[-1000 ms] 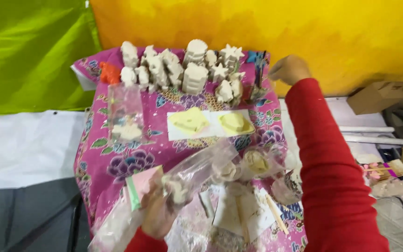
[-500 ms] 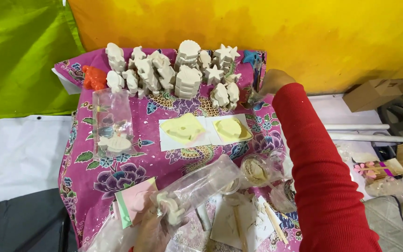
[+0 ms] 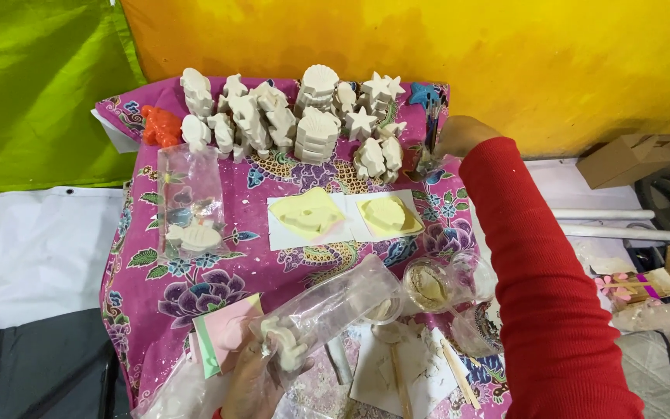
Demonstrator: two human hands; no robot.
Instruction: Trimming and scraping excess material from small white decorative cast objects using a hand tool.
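So the whole scene is built on a low table draped in a pink floral cloth (image 3: 195, 291), set against a yellow wall (image 3: 443, 54) with green sheeting (image 3: 32, 85) off to the left. Along the far edge, rows of white plaster figures (image 3: 296, 116) are stacked up – shells, stars, seahorse-ish shapes – with one orange figure (image 3: 160, 126) at the far left. In the middle, two pale yellow moulds (image 3: 343, 217) are laid on white paper, and a clear bag with a fish-shaped cast (image 3: 191, 203) is lying to their left.

The step in hand looks like bagging: a white plaster figure inside a clear plastic bag (image 3: 327, 310) is gripped at the near edge by the left hand (image 3: 257, 380), fingers wrapped round the bag's lower end. The bag stretches up and right toward some clear plastic cups (image 3: 436, 283).

The right hand (image 3: 459, 133), red sleeve and all, is stretched out to the far right corner, right at a bundle of thin sticks or brushes (image 3: 432, 128). Whether anything is actually pinched there can't be told – the fingers are turned away.

Next move, as a guess: whatever is being fetched needs lifting clear without knocking the stacked figures just beside it, which look easily toppled.
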